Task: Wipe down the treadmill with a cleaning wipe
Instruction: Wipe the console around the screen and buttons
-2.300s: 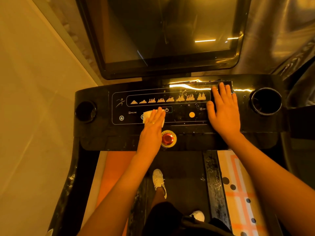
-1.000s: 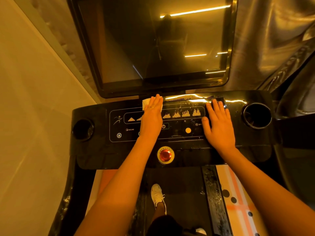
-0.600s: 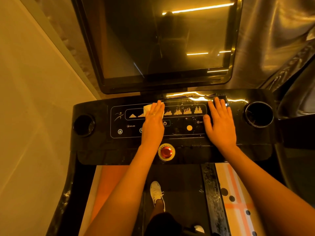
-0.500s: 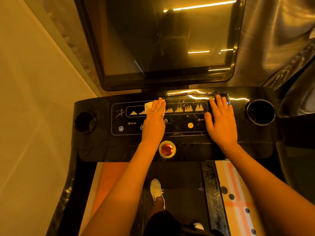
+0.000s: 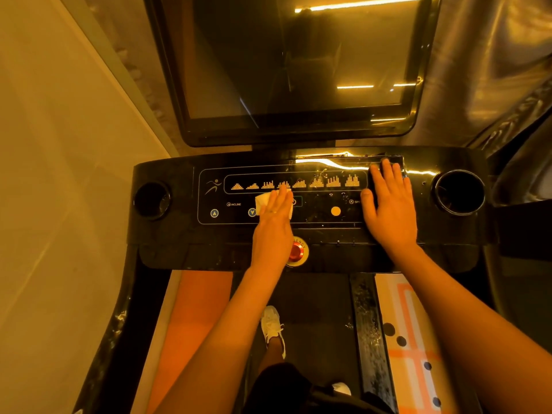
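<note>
As left hand (image 5: 273,231) presses wipe (image 5: 264,201) mid-panel, cupholders (image 5: 151,200) flank

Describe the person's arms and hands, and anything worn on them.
Both arms are bare to the frame's edge: no sleeves on the left forearm or right forearm. No gloves, watch or wristband. The left hand has a glint on one finger, perhaps a thin ring; the right hand shows none.
</note>
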Demonstrator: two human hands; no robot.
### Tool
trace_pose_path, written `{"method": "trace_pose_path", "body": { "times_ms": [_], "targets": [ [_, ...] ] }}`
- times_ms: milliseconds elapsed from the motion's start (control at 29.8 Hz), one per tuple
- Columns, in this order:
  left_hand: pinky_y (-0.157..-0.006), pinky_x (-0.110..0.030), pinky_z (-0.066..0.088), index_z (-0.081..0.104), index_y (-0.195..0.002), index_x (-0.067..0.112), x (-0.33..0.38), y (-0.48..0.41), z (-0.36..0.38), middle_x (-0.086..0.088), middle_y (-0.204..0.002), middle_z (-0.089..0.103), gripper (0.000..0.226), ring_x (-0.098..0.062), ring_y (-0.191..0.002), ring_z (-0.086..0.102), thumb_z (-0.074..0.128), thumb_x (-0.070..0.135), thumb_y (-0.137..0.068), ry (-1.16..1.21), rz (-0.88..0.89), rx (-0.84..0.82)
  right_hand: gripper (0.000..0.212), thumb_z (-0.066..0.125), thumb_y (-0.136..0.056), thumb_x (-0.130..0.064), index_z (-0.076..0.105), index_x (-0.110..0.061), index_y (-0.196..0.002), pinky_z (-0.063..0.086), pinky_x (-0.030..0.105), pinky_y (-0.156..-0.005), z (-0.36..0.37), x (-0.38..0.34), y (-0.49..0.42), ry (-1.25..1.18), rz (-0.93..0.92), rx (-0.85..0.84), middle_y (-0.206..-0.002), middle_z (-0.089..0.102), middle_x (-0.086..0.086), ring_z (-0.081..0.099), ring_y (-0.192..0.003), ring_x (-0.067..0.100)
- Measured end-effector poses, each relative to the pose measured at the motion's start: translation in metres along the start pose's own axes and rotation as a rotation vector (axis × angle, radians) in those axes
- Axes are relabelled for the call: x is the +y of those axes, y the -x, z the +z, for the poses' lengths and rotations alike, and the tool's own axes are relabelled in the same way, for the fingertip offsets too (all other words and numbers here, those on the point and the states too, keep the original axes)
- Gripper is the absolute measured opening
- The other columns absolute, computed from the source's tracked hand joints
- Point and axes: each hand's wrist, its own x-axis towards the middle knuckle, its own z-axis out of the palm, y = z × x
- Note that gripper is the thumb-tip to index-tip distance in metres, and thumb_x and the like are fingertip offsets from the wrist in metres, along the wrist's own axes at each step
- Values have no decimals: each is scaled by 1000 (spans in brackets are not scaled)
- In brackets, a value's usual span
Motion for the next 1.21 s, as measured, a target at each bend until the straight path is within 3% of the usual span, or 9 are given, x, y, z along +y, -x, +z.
{"method": "trace_pose_path", "body": {
  "times_ms": [235, 369, 503, 738, 906, 1108, 1208],
  "targets": [
    [-125, -47, 20, 25, -151, 28, -6, 59, 7, 16, -158, 14, 56, -2, -150, 2, 44, 4, -104, 43, -43, -36, 54, 37, -107, -37, 30, -19, -157, 8, 48, -126, 1, 1, 1, -14, -4, 8, -167, 20, 8, 8, -156, 26],
    [-125, -43, 19, 22, -156, 32, -2, 55, 2, 21, -161, 10, 51, 15, -145, -10, 38, 30, -108, 75, -21, -79, 55, 38, -107, -37, 29, -19, -158, 7, 47, -125, 1, 0, 0, -10, 0, 2, -167, 19, 8, 7, -156, 26],
    [-127, -44, 10, 18, -159, 26, 3, 23, 0, 14, -166, 6, 56, 9, -148, -11, 28, 44, -107, 14, 33, -94, 54, 38, -107, -37, 29, -19, -158, 8, 48, -126, 2, 1, 0, -3, -6, 6, -167, 20, 9, 8, -156, 26],
    [-125, -40, 11, 27, -157, 22, 16, -50, -9, 5, -166, 17, 51, -6, -152, 4, 33, 37, -109, 12, 73, -32, 55, 34, -107, -40, 28, -20, -158, 9, 49, -126, 3, 3, 0, -6, -8, 1, -167, 19, 8, 7, -156, 25],
    [-125, -46, 18, 26, -157, 18, 19, -77, -13, 0, -166, 18, 49, -14, -154, 8, 31, 29, -110, -66, 87, -32, 56, 33, -106, -42, 28, -20, -158, 8, 47, -126, 3, 2, 1, -8, -8, 7, -167, 19, 8, 8, -156, 25],
    [-125, -43, 17, 27, -156, 19, 8, -42, -6, 2, -165, 21, 47, -5, -149, 4, 32, 29, -110, -39, 108, -3, 54, 37, -108, -38, 28, -20, -158, 7, 46, -125, 2, 1, 0, -7, -2, 9, -167, 18, 7, 8, -156, 25],
    [-122, -42, 19, 31, -155, 18, 14, -62, -10, 0, -165, 23, 46, -10, -151, 9, 34, 26, -110, -44, 103, -3, 54, 39, -107, -37, 29, -20, -158, 7, 45, -126, 2, 1, -1, -7, 2, 16, -167, 19, 7, 8, -156, 24]
  ]
}}
